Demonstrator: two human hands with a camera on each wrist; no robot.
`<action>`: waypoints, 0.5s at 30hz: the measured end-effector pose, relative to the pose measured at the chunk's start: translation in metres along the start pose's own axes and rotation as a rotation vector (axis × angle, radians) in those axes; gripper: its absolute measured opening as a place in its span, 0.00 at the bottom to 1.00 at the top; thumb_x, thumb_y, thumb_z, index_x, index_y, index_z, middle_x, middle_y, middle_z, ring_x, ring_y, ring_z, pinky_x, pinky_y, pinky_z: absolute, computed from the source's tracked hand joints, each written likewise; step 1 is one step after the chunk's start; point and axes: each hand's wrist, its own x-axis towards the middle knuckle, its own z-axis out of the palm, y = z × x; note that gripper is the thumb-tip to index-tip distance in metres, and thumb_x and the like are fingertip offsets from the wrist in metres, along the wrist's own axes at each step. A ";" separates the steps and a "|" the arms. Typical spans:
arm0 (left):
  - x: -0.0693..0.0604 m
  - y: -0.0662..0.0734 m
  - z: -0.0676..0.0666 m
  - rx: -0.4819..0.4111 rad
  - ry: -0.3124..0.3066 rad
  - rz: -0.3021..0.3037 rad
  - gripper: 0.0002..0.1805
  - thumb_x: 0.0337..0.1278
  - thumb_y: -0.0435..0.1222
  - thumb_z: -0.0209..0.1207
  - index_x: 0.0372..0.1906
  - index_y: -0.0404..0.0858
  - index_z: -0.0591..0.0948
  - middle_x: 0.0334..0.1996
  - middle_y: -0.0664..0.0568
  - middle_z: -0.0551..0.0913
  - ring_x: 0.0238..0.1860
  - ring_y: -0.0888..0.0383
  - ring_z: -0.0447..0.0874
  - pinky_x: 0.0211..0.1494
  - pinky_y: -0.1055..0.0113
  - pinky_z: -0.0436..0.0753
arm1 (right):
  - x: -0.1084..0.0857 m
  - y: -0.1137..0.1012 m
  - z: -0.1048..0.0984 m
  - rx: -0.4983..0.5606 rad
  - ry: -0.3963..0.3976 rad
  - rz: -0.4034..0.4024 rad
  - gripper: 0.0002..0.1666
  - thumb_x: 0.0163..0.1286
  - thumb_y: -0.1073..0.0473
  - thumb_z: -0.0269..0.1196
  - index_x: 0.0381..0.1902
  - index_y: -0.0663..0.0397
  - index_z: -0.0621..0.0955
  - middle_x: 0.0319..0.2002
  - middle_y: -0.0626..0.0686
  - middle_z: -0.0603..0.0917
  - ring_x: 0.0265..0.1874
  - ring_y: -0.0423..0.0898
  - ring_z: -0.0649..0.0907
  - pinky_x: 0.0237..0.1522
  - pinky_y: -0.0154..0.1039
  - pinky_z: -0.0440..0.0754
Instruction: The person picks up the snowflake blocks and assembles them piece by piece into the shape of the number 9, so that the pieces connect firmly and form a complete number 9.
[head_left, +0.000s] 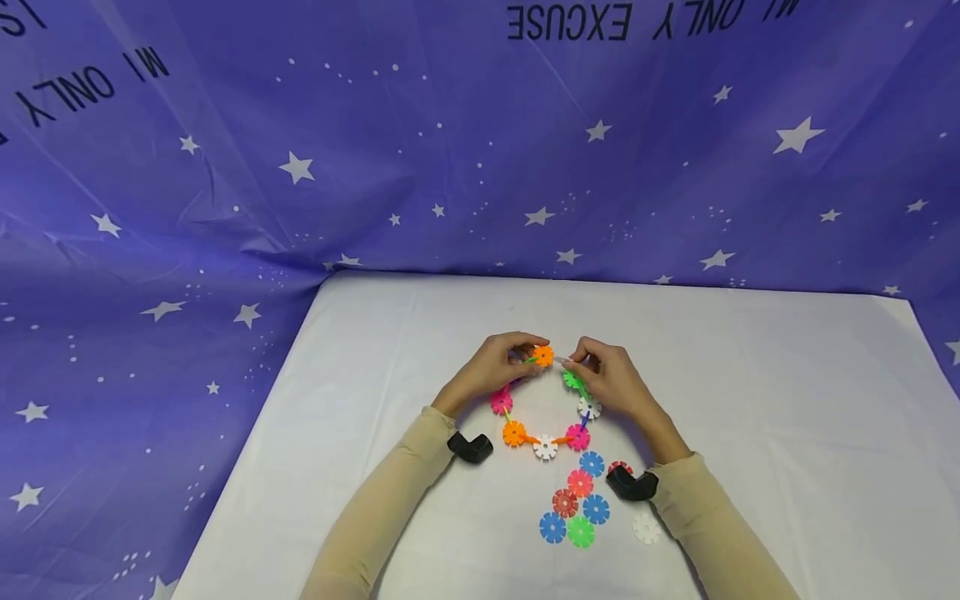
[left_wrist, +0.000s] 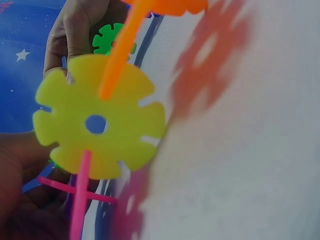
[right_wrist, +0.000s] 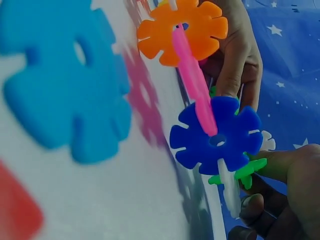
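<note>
Left hand [head_left: 501, 364] pinches orange notched disc [head_left: 543, 348]; right hand [head_left: 611, 377] pinches edge-on white disc [head_left: 562, 360]; notched-disc chain [head_left: 551, 452] curves between hands

An orange notched disc [head_left: 544, 350] is held by the left hand [head_left: 501, 362]; a pale piece [head_left: 562, 360] is pinched by the right hand [head_left: 615, 379]. On their near side, linked discs [head_left: 545, 453] (pink, white and orange among them) are strung in a curve; loose discs [head_left: 581, 489] are scattered on the white surface [head_left: 787, 433], backed by starred purple cloth [head_left: 495, 179].
</note>
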 end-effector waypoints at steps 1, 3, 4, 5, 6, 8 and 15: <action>0.000 0.000 0.000 0.002 -0.003 0.000 0.21 0.60 0.36 0.65 0.59 0.41 0.80 0.49 0.51 0.84 0.46 0.59 0.80 0.48 0.70 0.80 | 0.000 0.000 0.001 0.000 0.003 0.002 0.10 0.66 0.59 0.67 0.26 0.49 0.77 0.23 0.48 0.81 0.16 0.39 0.69 0.20 0.33 0.66; -0.001 0.000 0.000 0.001 -0.011 -0.008 0.20 0.61 0.36 0.65 0.58 0.42 0.81 0.48 0.51 0.84 0.46 0.60 0.80 0.48 0.71 0.80 | 0.000 -0.001 0.002 -0.001 0.013 0.005 0.11 0.66 0.59 0.67 0.26 0.49 0.77 0.22 0.48 0.81 0.16 0.39 0.69 0.20 0.32 0.66; -0.001 0.000 0.000 -0.004 -0.014 -0.016 0.20 0.61 0.37 0.65 0.58 0.43 0.81 0.47 0.51 0.84 0.45 0.60 0.80 0.47 0.71 0.81 | 0.000 -0.001 0.003 0.000 0.021 0.005 0.11 0.66 0.59 0.67 0.26 0.48 0.77 0.21 0.48 0.80 0.16 0.39 0.69 0.19 0.32 0.66; -0.001 0.000 -0.001 -0.007 -0.016 -0.024 0.20 0.61 0.37 0.65 0.58 0.43 0.81 0.47 0.51 0.84 0.44 0.61 0.80 0.46 0.72 0.81 | 0.000 -0.001 0.003 0.003 0.029 0.005 0.10 0.66 0.59 0.67 0.26 0.49 0.78 0.20 0.48 0.78 0.16 0.39 0.69 0.19 0.32 0.66; -0.001 0.000 -0.001 -0.012 -0.017 -0.033 0.20 0.61 0.37 0.65 0.58 0.43 0.81 0.46 0.52 0.84 0.43 0.61 0.80 0.45 0.72 0.81 | 0.000 -0.001 0.004 0.005 0.035 0.006 0.10 0.66 0.59 0.68 0.26 0.49 0.78 0.19 0.48 0.77 0.16 0.39 0.69 0.19 0.32 0.65; -0.001 0.000 -0.002 -0.023 -0.019 -0.044 0.20 0.61 0.37 0.65 0.59 0.43 0.81 0.46 0.51 0.84 0.42 0.61 0.80 0.43 0.72 0.81 | 0.000 -0.002 0.005 0.014 0.042 0.009 0.10 0.65 0.59 0.68 0.26 0.49 0.78 0.18 0.48 0.75 0.16 0.39 0.68 0.20 0.33 0.65; -0.002 0.003 -0.003 -0.001 -0.057 -0.026 0.20 0.61 0.37 0.64 0.59 0.41 0.81 0.46 0.50 0.85 0.38 0.62 0.78 0.42 0.72 0.79 | 0.000 0.001 0.007 0.040 0.007 0.043 0.10 0.65 0.59 0.68 0.25 0.50 0.79 0.19 0.47 0.75 0.17 0.39 0.69 0.20 0.33 0.66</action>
